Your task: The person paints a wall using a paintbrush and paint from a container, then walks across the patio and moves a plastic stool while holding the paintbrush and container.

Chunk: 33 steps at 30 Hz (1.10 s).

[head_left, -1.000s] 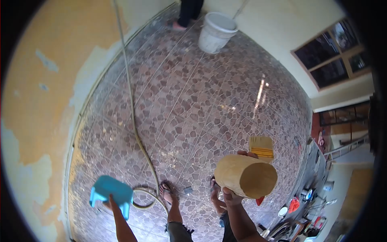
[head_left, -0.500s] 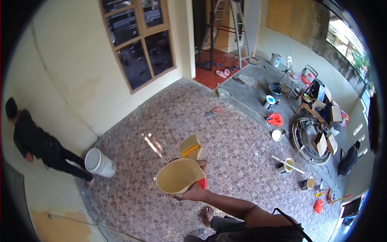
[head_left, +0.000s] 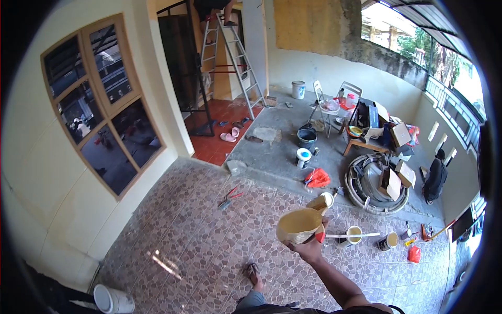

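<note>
My right hand point(head_left: 308, 249), at the end of an arm reaching in from the lower right, is closed around a bowl point(head_left: 300, 222). The bowl is wide, cream-coated inside and tilted so that its hollow faces me. Something red point(head_left: 321, 237) shows between the hand and the bowl's right side, its kind hard to make out. A beige flat piece point(head_left: 316, 202) sticks up behind the rim, partly hidden. Just right of the bowl stands a paint can point(head_left: 354, 234) with a white stick across it. My left hand is not in view.
A second can point(head_left: 388, 241), pliers-like red-handled tool point(head_left: 230, 199), red bag point(head_left: 318, 178) and coiled hose point(head_left: 355, 196) lie about the floor. A stepladder point(head_left: 240, 63) bears a person point(head_left: 212, 10); another person point(head_left: 435, 178) is at far right. A white bucket point(head_left: 112, 300) stands lower left.
My view has swung right and up, and the bowl in my right hand has moved right over the tiles, near the paint cans. The person on the ladder has come into view.
</note>
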Each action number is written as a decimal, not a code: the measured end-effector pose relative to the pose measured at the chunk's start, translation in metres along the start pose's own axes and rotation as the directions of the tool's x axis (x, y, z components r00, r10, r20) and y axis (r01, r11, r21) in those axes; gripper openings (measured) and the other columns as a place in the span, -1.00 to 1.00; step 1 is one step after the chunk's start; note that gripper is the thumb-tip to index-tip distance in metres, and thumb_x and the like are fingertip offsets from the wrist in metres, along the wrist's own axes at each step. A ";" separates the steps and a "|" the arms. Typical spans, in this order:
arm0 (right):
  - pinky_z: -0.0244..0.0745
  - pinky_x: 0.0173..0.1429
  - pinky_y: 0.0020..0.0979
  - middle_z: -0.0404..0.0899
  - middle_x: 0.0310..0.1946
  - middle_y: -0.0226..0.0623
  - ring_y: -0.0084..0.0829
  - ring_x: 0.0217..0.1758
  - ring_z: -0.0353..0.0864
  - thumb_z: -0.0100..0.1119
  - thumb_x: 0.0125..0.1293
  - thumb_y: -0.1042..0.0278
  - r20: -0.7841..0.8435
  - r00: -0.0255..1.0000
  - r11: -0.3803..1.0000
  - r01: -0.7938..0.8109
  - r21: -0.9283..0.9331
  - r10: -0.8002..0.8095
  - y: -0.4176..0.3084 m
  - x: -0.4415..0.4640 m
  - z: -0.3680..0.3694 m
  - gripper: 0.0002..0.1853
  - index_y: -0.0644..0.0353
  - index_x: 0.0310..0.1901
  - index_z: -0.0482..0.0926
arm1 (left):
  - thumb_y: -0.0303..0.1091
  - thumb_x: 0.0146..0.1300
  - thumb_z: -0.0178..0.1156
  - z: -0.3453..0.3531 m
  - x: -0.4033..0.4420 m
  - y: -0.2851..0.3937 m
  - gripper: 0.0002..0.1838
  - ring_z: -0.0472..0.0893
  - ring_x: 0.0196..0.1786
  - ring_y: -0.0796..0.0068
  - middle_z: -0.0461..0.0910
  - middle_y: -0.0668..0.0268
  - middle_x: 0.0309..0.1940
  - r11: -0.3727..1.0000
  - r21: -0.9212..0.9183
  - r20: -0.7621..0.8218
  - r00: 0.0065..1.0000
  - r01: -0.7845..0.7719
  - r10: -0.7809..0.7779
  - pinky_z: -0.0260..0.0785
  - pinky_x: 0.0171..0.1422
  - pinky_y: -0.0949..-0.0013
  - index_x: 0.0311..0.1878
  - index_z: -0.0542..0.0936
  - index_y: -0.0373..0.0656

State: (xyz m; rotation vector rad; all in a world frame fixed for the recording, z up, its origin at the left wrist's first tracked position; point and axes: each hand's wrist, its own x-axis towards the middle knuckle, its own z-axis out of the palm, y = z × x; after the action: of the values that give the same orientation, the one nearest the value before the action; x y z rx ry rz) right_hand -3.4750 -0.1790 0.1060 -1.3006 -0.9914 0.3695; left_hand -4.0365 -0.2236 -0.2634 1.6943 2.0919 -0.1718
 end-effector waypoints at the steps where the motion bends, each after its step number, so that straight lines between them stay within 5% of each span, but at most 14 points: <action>1: 0.38 0.26 -0.26 0.34 0.08 -0.23 -0.39 0.18 0.42 0.69 -0.23 0.26 -0.057 0.998 0.992 -0.006 -0.126 -0.001 0.008 0.024 -0.006 0.05 0.11 0.13 -0.03 | 0.07 -0.24 0.54 -0.013 0.038 0.038 0.13 0.45 0.04 0.02 0.43 -0.01 0.00 1.000 -0.001 0.022 1.000 -0.021 0.021 0.32 0.10 0.10 0.34 0.20 -0.36; 4: 0.38 0.26 -0.27 0.34 0.09 -0.22 -0.39 0.17 0.42 0.69 -0.24 0.24 -0.178 0.984 0.998 -0.005 -0.062 -0.007 0.055 0.103 -0.021 0.05 0.12 0.14 -0.02 | 0.04 -0.27 0.57 -0.054 0.138 0.150 0.17 0.44 0.13 -0.01 0.41 -0.05 0.09 0.997 0.009 0.102 0.992 -0.074 0.072 0.31 0.20 0.09 0.36 0.18 -0.35; 10: 0.38 0.25 -0.30 0.31 0.10 -0.21 -0.38 0.17 0.40 0.68 -0.24 0.26 -0.371 0.926 0.972 -0.020 -0.234 -0.070 0.111 0.245 -0.044 0.04 0.13 0.14 -0.01 | -0.04 -0.32 0.62 -0.120 0.313 0.343 0.24 0.41 0.32 -0.08 0.38 -0.14 0.27 0.986 0.101 0.260 0.960 -0.131 0.101 0.29 0.39 0.06 0.42 0.13 -0.35; 12: 0.40 0.24 -0.31 0.33 0.09 -0.22 -0.39 0.15 0.42 0.66 -0.21 0.26 -0.415 0.909 0.984 -0.041 -0.176 -0.036 0.135 0.297 -0.047 0.00 0.15 0.15 0.04 | -0.06 -0.26 0.61 -0.124 0.392 0.437 0.05 0.58 0.12 0.00 0.58 0.00 0.03 0.952 0.201 0.114 0.971 -0.229 0.209 0.48 0.16 0.02 0.30 0.26 -0.20; 16: 0.42 0.21 -0.31 0.38 0.03 -0.26 -0.38 0.10 0.45 0.68 -0.22 0.14 -0.467 0.875 0.979 -0.187 -0.085 0.126 0.182 0.412 -0.055 0.03 0.17 0.17 0.07 | -0.12 -0.23 0.60 -0.179 0.481 0.634 0.07 0.55 0.12 -0.08 0.57 -0.05 0.03 0.916 0.054 0.021 0.918 -0.397 0.396 0.45 0.19 -0.01 0.33 0.23 -0.28; 18: 0.41 0.22 -0.33 0.38 0.04 -0.25 -0.38 0.10 0.45 0.67 -0.20 0.11 -0.444 0.888 0.947 -0.234 -0.219 0.117 0.239 0.466 -0.070 0.02 0.18 0.17 0.09 | -0.13 -0.23 0.60 -0.192 0.508 0.701 0.08 0.54 0.13 -0.10 0.56 -0.07 0.04 0.893 -0.009 -0.004 0.893 -0.450 0.450 0.42 0.21 -0.02 0.34 0.21 -0.30; 20: 0.43 0.21 -0.32 0.41 0.05 -0.25 -0.38 0.10 0.47 0.65 -0.18 0.12 -0.496 0.865 0.980 -0.024 -0.199 -0.079 0.264 0.541 -0.075 -0.04 0.22 0.17 0.18 | -0.14 -0.23 0.59 -0.212 0.536 0.775 0.10 0.50 0.16 -0.13 0.54 -0.11 0.06 0.878 -0.130 0.063 0.880 -0.460 0.471 0.37 0.25 -0.02 0.36 0.19 -0.33; 22: 0.45 0.19 -0.31 0.47 0.04 -0.25 -0.38 0.09 0.50 0.63 -0.16 0.15 -0.503 0.854 0.976 0.018 -0.218 -0.129 0.292 0.607 -0.087 -0.11 0.26 0.16 0.29 | -0.15 -0.24 0.59 -0.207 0.564 0.808 0.07 0.50 0.17 -0.14 0.53 -0.12 0.06 0.894 -0.070 0.040 0.894 -0.442 0.445 0.36 0.25 -0.02 0.33 0.21 -0.33; 24: 0.43 0.21 -0.32 0.35 0.11 -0.24 -0.39 0.15 0.44 0.63 -0.19 0.24 -0.359 0.898 0.920 -0.338 -0.197 0.253 0.328 0.663 -0.111 0.00 0.18 0.23 0.10 | -0.12 -0.26 0.59 -0.204 0.592 0.844 0.06 0.54 0.11 -0.16 0.55 -0.09 0.04 0.909 -0.032 0.075 0.906 -0.415 0.417 0.40 0.20 -0.02 0.29 0.24 -0.35; 27: 0.44 0.19 -0.32 0.42 0.08 -0.25 -0.38 0.12 0.48 0.62 -0.16 0.24 -0.447 0.884 0.945 -0.252 -0.209 0.137 0.362 0.762 -0.126 -0.09 0.20 0.20 0.23 | -0.08 -0.25 0.59 -0.211 0.616 0.882 0.00 0.57 0.11 -0.05 0.57 0.00 0.07 0.912 -0.019 0.177 0.897 -0.409 0.405 0.43 0.19 0.02 0.27 0.30 -0.25; 30: 0.47 0.17 -0.33 0.49 0.01 -0.28 -0.39 0.05 0.54 0.60 -0.13 0.27 -0.479 0.838 0.950 -0.310 -0.021 0.263 0.372 0.873 -0.125 -0.23 0.22 0.12 0.36 | -0.09 -0.25 0.58 -0.217 0.712 0.970 -0.01 0.57 0.12 -0.05 0.56 0.00 0.08 0.878 -0.051 0.169 0.863 -0.475 0.476 0.43 0.19 0.03 0.26 0.31 -0.25; 33: 0.49 0.15 -0.35 0.53 -0.01 -0.29 -0.40 0.03 0.56 0.59 -0.11 0.28 -0.527 0.831 0.956 -0.273 -0.108 0.177 0.425 0.980 -0.129 -0.28 0.22 0.11 0.40 | -0.10 -0.25 0.58 -0.230 0.826 1.063 -0.03 0.56 0.13 -0.04 0.56 0.00 0.09 0.828 -0.075 0.166 0.812 -0.556 0.560 0.43 0.20 0.04 0.26 0.33 -0.24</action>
State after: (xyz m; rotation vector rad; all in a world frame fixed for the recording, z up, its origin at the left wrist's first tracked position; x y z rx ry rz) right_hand -2.7034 0.5713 0.1145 -1.5805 -0.4213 0.0952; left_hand -3.2069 0.8603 -0.2084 2.1111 1.3814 -0.1102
